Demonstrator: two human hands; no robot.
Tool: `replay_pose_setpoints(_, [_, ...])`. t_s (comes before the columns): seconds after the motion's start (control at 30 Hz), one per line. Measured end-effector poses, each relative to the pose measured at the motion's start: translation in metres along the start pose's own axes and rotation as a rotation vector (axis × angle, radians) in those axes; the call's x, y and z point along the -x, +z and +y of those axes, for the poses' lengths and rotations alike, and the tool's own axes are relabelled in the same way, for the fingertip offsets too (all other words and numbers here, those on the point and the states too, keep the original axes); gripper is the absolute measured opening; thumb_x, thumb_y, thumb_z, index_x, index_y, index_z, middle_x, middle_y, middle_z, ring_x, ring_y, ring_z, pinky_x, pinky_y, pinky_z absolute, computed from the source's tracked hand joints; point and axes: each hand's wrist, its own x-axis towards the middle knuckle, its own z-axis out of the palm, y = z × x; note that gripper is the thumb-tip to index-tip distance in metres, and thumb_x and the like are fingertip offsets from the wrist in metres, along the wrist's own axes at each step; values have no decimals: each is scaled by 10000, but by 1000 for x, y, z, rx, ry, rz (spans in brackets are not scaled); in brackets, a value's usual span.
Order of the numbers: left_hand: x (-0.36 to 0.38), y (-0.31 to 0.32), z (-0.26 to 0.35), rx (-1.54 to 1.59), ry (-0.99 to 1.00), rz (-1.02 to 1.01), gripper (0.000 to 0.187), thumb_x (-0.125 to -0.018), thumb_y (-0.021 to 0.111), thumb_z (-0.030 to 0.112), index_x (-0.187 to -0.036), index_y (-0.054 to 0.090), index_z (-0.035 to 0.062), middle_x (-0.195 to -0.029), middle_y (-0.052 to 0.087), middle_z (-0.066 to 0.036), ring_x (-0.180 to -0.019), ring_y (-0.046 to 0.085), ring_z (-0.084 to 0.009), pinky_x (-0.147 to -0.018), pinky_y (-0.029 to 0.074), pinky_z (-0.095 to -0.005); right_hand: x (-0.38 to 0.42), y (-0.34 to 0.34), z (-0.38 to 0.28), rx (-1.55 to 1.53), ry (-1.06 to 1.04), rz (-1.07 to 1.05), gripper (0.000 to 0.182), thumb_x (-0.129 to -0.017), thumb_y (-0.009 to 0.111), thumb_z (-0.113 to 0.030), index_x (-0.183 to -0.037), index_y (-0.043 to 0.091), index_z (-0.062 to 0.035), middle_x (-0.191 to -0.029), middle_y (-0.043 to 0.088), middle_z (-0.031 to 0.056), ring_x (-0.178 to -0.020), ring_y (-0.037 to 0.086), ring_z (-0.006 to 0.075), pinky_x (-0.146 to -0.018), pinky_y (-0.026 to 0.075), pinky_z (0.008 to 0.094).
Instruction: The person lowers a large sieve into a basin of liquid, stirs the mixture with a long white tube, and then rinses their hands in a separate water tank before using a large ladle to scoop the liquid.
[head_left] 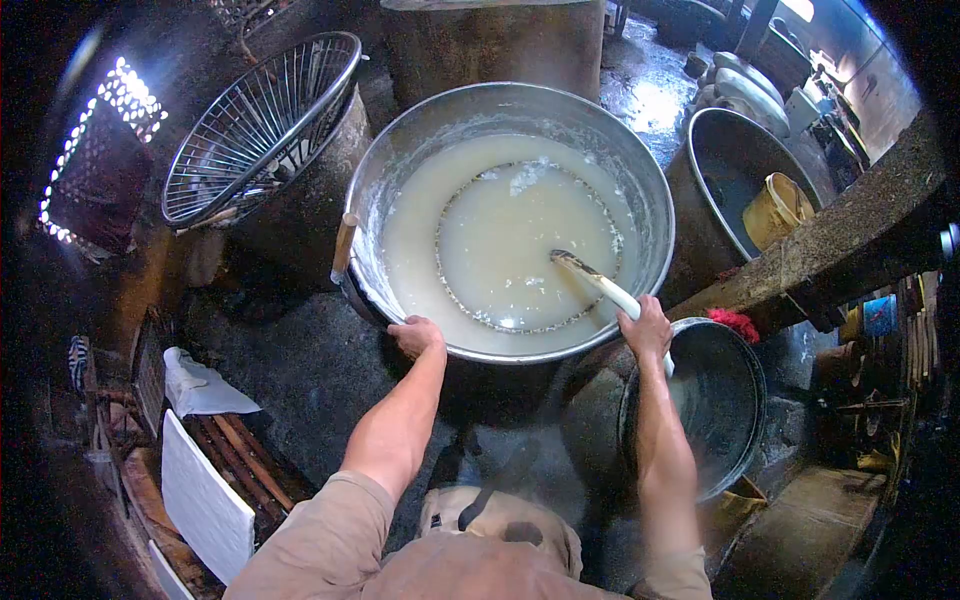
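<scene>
A large round metal basin [655,180] full of cloudy, whitish liquid [520,235] stands in front of me. Its near-left rim is gripped by my left hand [418,337], beside a wooden handle [345,245] fixed to the basin's side. My right hand [645,328] is closed around a white pole [612,290] that slants over the near-right rim. The pole's dark, mottled end [572,262] reaches the liquid, and what lies under the surface there is hidden. A thin beaded-looking ring [438,240] shows in the liquid, with white bits floating inside it.
At the left, a wire basket [265,125] leans on a drum-like container. An open bucket [700,400] stands near my right arm. Behind it are a wooden beam [830,240] and a tub [700,190] holding a yellowish pail [775,210]. A white board [205,495] stands lower left.
</scene>
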Motion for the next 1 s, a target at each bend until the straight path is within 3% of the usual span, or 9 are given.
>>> replay_pose_setpoints(1.0, [2, -6, 2, -28, -8, -55, 341, -823, 396, 229, -1037, 376, -35, -853, 572, -296, -801, 571, -441, -737, 444, -507, 1, -1, -2, -51, 19, 17, 344, -673, 644, -363, -856, 518, -100, -850, 553, 90, -761, 575, 317, -639, 449, 436])
